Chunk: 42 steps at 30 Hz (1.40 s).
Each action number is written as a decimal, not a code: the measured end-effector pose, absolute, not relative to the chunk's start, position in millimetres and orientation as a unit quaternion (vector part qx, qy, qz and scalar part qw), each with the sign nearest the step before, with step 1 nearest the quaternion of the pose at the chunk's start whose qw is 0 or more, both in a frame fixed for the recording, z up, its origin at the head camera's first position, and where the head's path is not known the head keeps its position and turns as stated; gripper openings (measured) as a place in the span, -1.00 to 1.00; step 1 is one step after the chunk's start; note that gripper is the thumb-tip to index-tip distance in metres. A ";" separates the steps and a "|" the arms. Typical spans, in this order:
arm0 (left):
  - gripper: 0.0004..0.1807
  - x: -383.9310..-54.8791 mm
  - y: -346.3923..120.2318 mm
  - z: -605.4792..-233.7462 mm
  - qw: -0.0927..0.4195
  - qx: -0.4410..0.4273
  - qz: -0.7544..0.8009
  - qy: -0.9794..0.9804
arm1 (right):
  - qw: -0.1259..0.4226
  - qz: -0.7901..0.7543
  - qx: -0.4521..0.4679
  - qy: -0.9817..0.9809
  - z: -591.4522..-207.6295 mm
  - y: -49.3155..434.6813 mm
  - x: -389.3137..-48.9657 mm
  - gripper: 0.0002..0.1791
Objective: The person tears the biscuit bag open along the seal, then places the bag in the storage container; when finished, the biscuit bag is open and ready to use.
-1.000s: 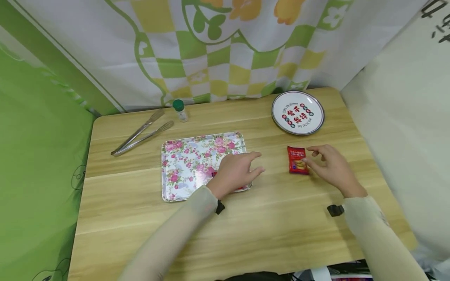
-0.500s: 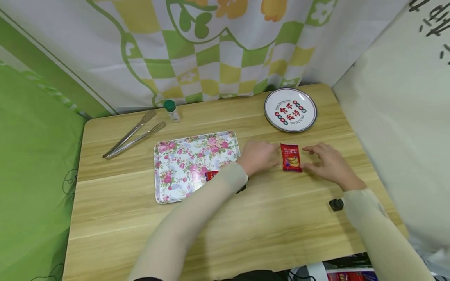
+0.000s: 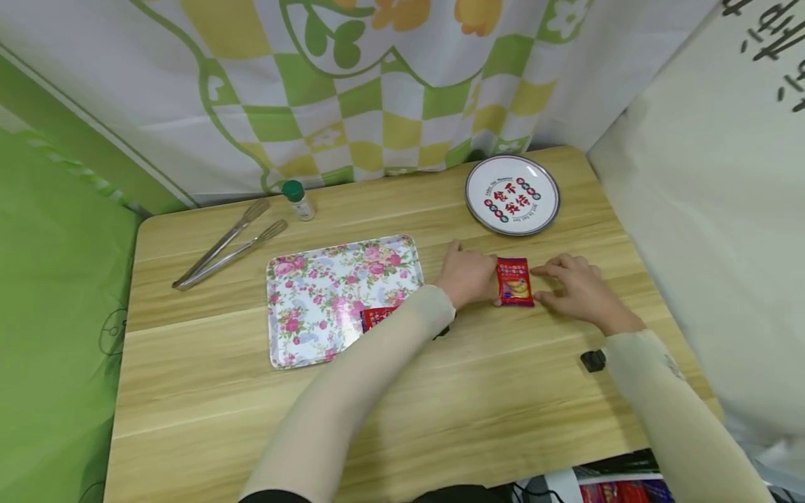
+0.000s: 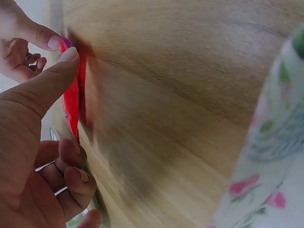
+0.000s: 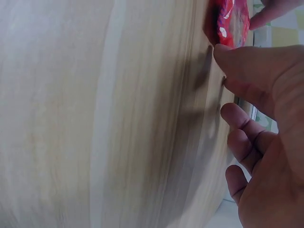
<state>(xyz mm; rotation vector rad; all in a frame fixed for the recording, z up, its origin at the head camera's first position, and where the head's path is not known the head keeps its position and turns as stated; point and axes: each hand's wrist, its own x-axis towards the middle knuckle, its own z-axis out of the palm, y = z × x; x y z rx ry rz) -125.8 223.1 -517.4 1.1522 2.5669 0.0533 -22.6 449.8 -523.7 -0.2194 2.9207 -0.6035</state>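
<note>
A small red snack packet (image 3: 516, 282) lies flat on the wooden table between both hands. My left hand (image 3: 468, 276) is at its left edge; in the left wrist view the thumb (image 4: 59, 76) overlaps the packet near one end, with the fingers spread toward the other end. At the right edge, my right hand (image 3: 575, 290) has its thumb and index fingertip by the packet. From the right wrist, the thumb (image 5: 237, 59) shows right at the packet's corner, while the other fingers bend loosely with nothing in them. A second red packet (image 3: 375, 317) sits on the floral tray (image 3: 314, 293), partly hidden by the left sleeve.
Behind the packet stands a round white plate (image 3: 512, 195) with red lettering. Metal tongs (image 3: 220, 251) lie at the back left beside a green-capped shaker bottle (image 3: 298, 200). More red packets (image 3: 622, 492) fill a container below the front edge.
My left hand has moved right, from over the tray to the packet's left edge. The right hand stays beside the packet. The head view has shifted slightly.
</note>
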 end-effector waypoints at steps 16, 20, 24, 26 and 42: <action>-0.04 -131.6 216.9 -523.9 0.141 0.427 0.020 0.893 | 0.067 -0.252 -0.056 0.964 -524.5 436.6 -28.8 -0.47; 0.03 -136.6 205.1 -516.7 0.124 0.429 0.045 0.893 | 0.018 -0.288 -0.088 0.953 -520.3 429.7 -32.6 -0.46; -0.16 -141.0 186.5 -503.7 0.111 0.433 0.084 0.891 | -0.010 -0.320 -0.104 0.942 -510.0 417.3 -37.4 -0.44; -0.22 -142.7 175.5 -498.3 0.102 0.436 0.098 0.889 | -0.015 -0.336 -0.108 0.936 -503.0 409.3 -39.7 -0.43; -0.12 -124.4 14.8 -469.4 0.100 0.370 0.235 0.893 | -0.003 -0.404 -0.226 0.886 -476.5 289.9 -73.4 -0.41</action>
